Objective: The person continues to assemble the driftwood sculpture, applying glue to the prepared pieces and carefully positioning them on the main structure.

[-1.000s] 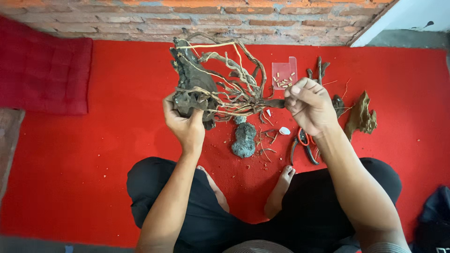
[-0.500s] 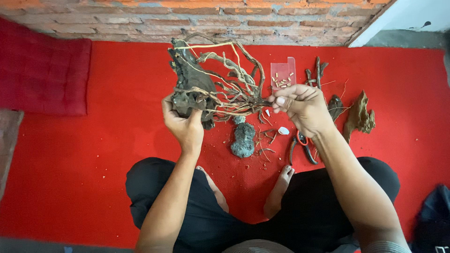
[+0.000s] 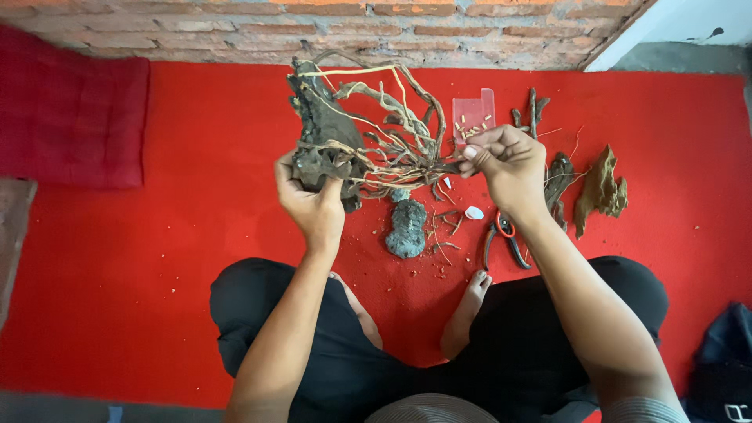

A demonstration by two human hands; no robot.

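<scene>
Red carpet (image 3: pixel 157 258) covers the floor, bounded at the far edge by a bare brick wall (image 3: pixel 235 31); a darker red cushion (image 3: pixel 70 117) lies at the far left. Person seated cross-legged, dark trousers, bare foot (image 3: pixel 470 301) showing near the carpet's middle. Left hand (image 3: pixel 309 196) closed around the dark, lumpy base of a driftwood root piece (image 3: pixel 360 125), held up off the carpet, its thin pale and brown branches fanning toward the wall and to the right. Right hand (image 3: pixel 509 168) pinches the tip of one branch at the piece's right side, fingers together on the twig. Below the held piece, on the carpet: a grey rough stone (image 3: pixel 407 229), with small twig scraps and crumbs around it. Just right of the stone, a small white cap-like object (image 3: pixel 474 212), then red-handled cutters (image 3: pixel 501 239), partly under the right wrist. Near the wall, a clear plastic tray (image 3: pixel 473 113) holding small pale bits. Further right, loose driftwood chunks (image 3: pixel 601 188), well apart from the hands. Dark bag (image 3: pixel 721 360) at the near right corner.
</scene>
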